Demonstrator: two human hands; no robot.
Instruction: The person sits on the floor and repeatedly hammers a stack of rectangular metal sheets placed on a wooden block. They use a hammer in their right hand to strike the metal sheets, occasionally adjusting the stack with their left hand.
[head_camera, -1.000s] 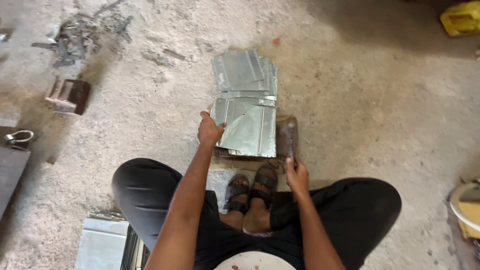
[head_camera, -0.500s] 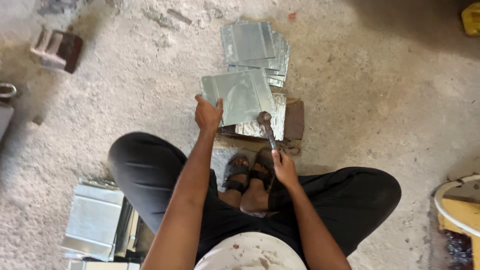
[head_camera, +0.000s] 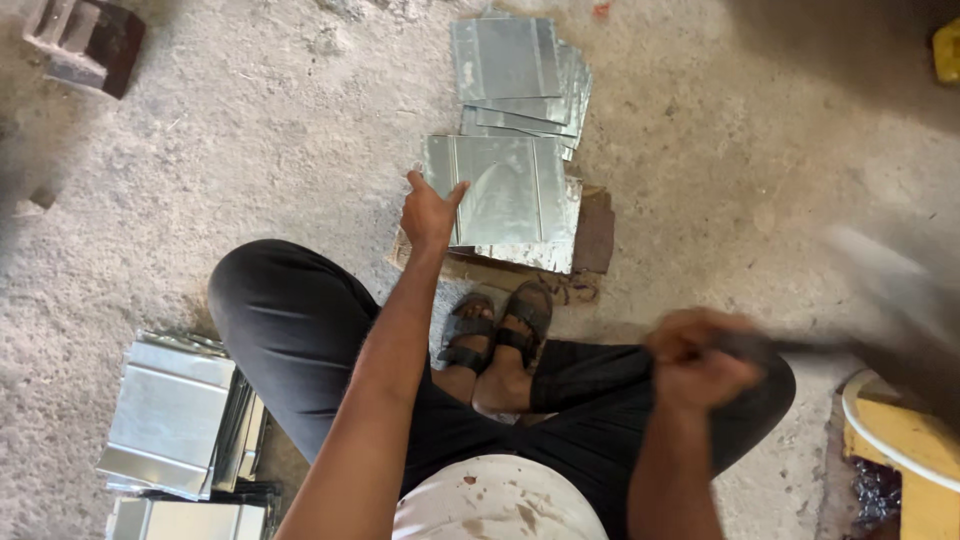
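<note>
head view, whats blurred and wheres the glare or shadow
Head view: the right hand and the dark tool it grips are smeared by motion blur; the left hand on the metal sheet is sharp. That sheet shows a pale sheen. Shadow darkens the floor at upper right.

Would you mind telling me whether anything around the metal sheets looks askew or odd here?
The stack of sheets on the floor is fanned out unevenly, its edges not lined up. The left hand steadies the top sheet on a worn block. The right hand and its tool are motion-blurred. Nothing looks spilled.
</note>
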